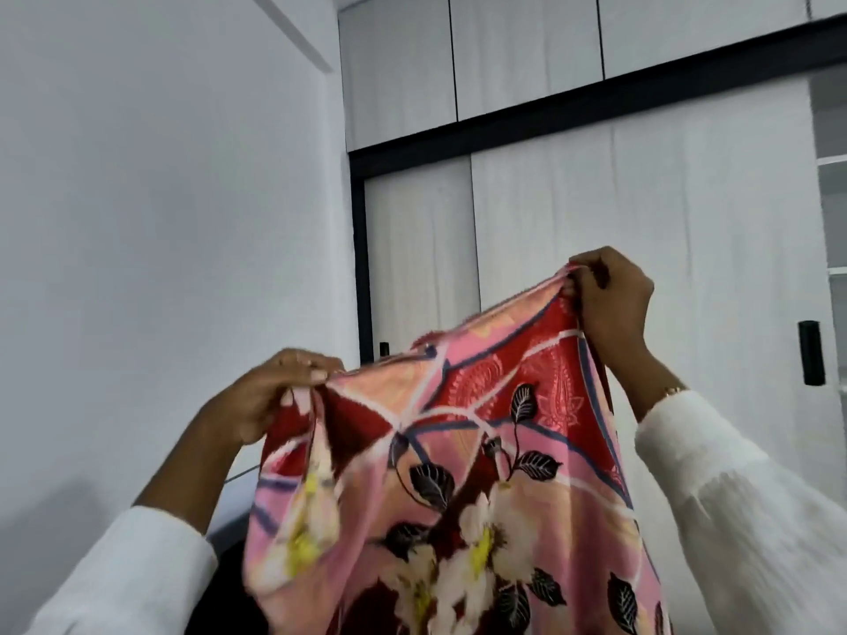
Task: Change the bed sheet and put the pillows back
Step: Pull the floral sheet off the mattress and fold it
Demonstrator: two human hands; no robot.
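Observation:
A pink and red bed sheet with white flowers and dark leaves hangs in front of me, held up by its top edge. My left hand pinches the edge at the left, fingers curled over the cloth. My right hand grips the edge higher up at the right. The sheet hangs down between them and runs out of view at the bottom. The bed and the pillows are not in view.
A white wall fills the left. Behind the sheet stands a wardrobe with pale sliding doors, a black frame and a black handle. Upper cabinets sit above it.

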